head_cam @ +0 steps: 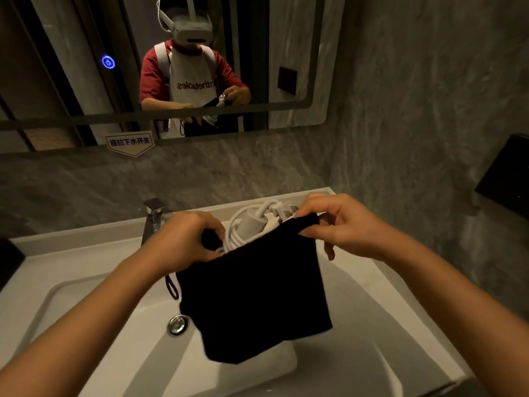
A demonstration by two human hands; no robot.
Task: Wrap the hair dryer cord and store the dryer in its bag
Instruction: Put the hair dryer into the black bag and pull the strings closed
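Observation:
A black cloth bag (254, 296) hangs over the sink, held up by both hands at its mouth. My left hand (183, 239) grips the left side of the opening. My right hand (340, 224) pinches the right rim. The white hair dryer (252, 223) sits mostly inside the bag, its handle end sticking out of the top. Its white cord (233, 239) is coiled around it, and the plug (282, 210) pokes out near my right fingers. A black drawstring loop (171, 287) dangles at the bag's left edge.
A white sink basin (86, 310) with a chrome drain (178, 324) lies below the bag. A chrome faucet (151, 222) stands behind my left hand. A mirror (86, 67) covers the wall ahead. A dark box (506, 173) is mounted on the right wall.

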